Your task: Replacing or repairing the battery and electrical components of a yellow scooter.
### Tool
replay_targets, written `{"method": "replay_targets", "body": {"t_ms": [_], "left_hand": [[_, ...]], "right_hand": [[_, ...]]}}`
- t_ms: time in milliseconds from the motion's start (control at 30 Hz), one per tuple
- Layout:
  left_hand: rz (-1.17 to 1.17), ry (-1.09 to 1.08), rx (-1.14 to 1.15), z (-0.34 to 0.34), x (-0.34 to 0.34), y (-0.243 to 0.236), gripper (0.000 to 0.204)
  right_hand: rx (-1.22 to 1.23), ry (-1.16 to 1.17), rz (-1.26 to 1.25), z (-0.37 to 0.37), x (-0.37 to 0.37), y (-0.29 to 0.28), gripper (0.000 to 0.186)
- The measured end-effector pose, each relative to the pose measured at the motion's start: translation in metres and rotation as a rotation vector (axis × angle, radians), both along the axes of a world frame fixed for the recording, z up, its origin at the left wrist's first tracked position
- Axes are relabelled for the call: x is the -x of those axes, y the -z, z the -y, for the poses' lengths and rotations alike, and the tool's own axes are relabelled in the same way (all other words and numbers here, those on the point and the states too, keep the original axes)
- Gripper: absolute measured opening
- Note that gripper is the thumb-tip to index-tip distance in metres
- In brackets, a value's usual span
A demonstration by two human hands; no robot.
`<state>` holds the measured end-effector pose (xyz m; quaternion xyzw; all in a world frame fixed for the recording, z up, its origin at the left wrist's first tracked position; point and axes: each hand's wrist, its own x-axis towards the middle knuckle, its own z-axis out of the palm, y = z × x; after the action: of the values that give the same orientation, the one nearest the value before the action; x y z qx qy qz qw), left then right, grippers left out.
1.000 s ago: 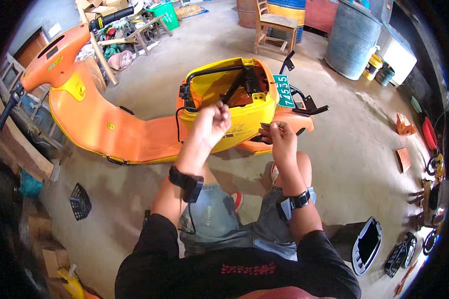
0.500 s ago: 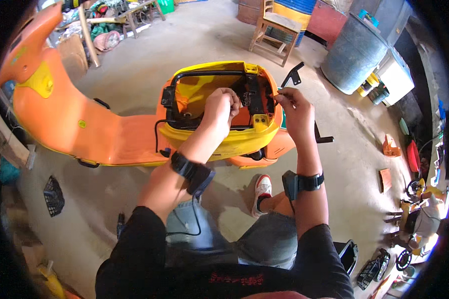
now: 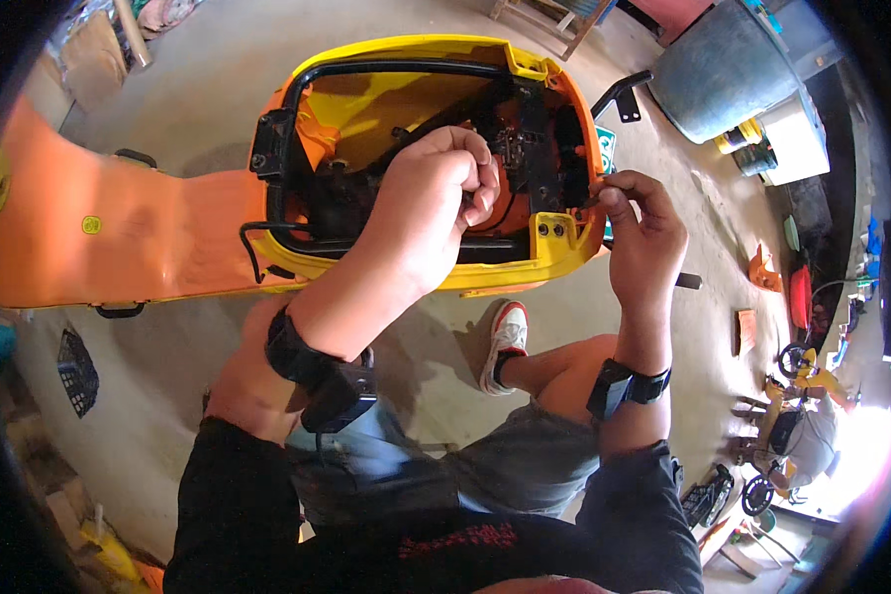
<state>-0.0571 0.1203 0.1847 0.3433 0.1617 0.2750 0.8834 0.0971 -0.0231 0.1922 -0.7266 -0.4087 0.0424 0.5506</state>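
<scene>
Orange-and-yellow scooter on the floor, stretching left, smooth shell, open yellow-edged bay lined by a black frame, left hand curled above, right hand pinched near its right edge, cannot tell whether either holds anything

The left forearm slants up and rightward to the left hand, its fingers curled inward. The right forearm rises nearly upright; the right hand's thumb and forefinger point leftward, close together.
</scene>
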Motion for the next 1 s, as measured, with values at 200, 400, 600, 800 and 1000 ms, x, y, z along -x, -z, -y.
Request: {"method": "replay_targets", "body": {"t_ms": [200, 400, 600, 800, 1000], "left_hand": [[0.006, 0.018, -0.028, -0.002, 0.000, 0.004, 0.012], [-0.013, 0.002, -0.029, -0.002, 0.000, 0.005, 0.013], [-0.004, 0.004, -0.027, -0.002, 0.001, 0.003, 0.013], [-0.024, 0.000, -0.016, -0.001, 0.000, 0.002, 0.012], [-0.023, 0.006, -0.035, -0.001, -0.001, 0.002, 0.012]], "right_hand": [[-0.011, 0.083, 0.027, 0.001, 0.001, 0.002, 0.011], [0.079, 0.154, 0.060, 0.000, 0.014, -0.004, 0.013], [-0.038, 0.157, 0.153, 0.007, 0.004, 0.006, 0.013], [-0.034, 0.115, 0.060, 0.006, 0.009, 0.005, 0.011], [-0.047, 0.046, 0.161, 0.009, 0.006, 0.005, 0.009]]}}
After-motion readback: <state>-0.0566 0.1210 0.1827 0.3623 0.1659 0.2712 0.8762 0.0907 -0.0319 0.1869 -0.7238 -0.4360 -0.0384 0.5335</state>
